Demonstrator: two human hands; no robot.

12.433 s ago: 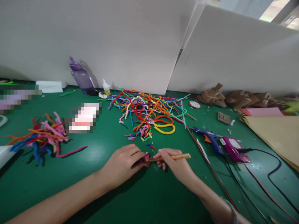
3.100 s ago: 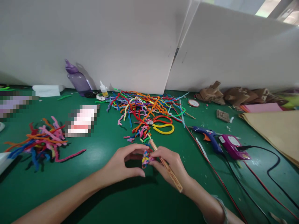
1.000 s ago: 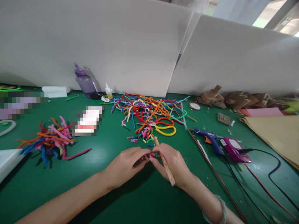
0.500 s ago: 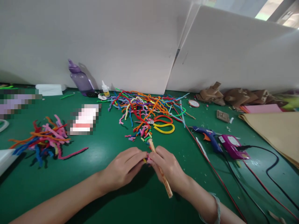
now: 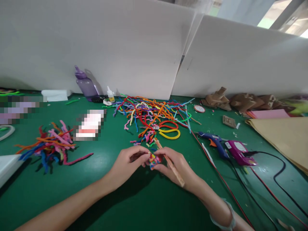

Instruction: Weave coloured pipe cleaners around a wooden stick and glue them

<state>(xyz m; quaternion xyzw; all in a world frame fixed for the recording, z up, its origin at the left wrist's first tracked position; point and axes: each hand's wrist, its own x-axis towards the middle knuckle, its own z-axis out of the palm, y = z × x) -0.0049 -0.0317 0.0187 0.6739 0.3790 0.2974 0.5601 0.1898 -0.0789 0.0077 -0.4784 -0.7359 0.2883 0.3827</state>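
A small cluster of multicoloured pipe-cleaner bits (image 5: 153,161) sits between my two hands, above the green table. My left hand (image 5: 128,166) pinches its left side with thumb and fingers. On the other side, my right hand (image 5: 179,163) grips the cluster with its fingertips and also holds a slim wooden stick (image 5: 175,172) slanting across the fingers. Just beyond my hands lie short cut pipe-cleaner pieces (image 5: 148,136) and a pair of scissors (image 5: 169,134) with one red and one yellow handle loop.
A tangled heap of pipe cleaners (image 5: 149,109) lies behind the scissors; another pile (image 5: 53,141) is at left. A blue glue gun (image 5: 214,141), a magenta device (image 5: 240,152) and cables occupy the right. A purple bottle (image 5: 88,86) and glue bottle (image 5: 110,94) stand by the white partition (image 5: 96,45).
My hands have turned the cluster, so more of its coloured bits show. The stick's near end has swung up and to the right. The view has shifted slightly.
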